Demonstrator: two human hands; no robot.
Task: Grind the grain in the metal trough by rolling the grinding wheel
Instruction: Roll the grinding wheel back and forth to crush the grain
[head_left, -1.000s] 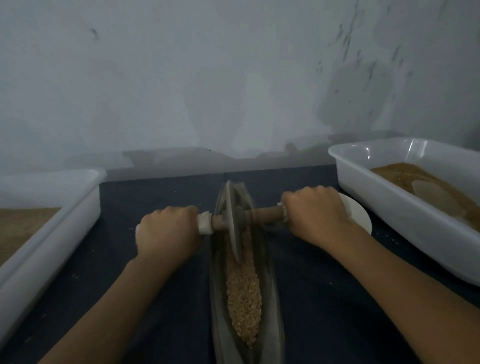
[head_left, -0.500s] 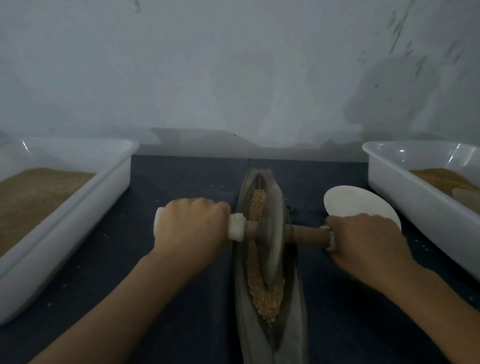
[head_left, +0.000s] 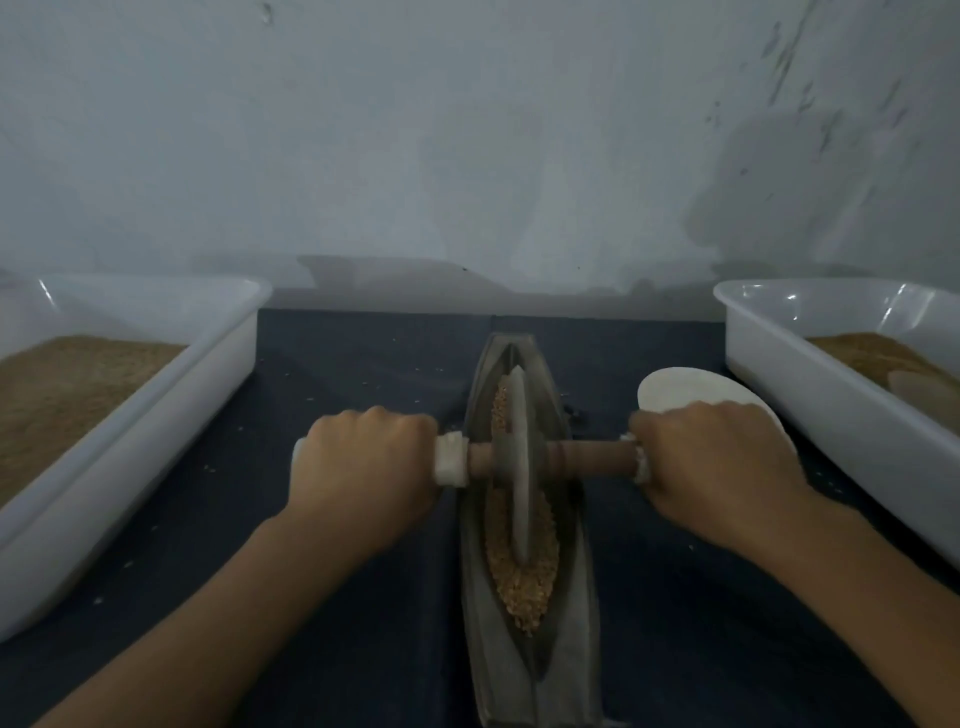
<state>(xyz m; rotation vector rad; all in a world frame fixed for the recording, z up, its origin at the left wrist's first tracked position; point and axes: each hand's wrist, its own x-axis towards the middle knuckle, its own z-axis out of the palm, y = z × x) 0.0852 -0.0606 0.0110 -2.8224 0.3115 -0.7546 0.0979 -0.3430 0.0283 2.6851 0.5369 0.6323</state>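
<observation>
Fingers of the left hand (head_left: 363, 467) and right hand (head_left: 711, 467) curled round the axle handles (head_left: 592, 460), the sensible hold, since the grinding wheel (head_left: 519, 467) looked heavy, rigid, biting loose grain (head_left: 524, 587) in the metal trough (head_left: 571, 623).

place: plain workroom | cues: stained bare wall (head_left: 467, 130); grain-filled white tubs (head_left: 156, 374); dark tabletop (head_left: 337, 364)

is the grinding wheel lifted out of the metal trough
No, the grey disc-shaped grinding wheel stands inside the boat-shaped metal trough, sunk into the brown grain.
</observation>
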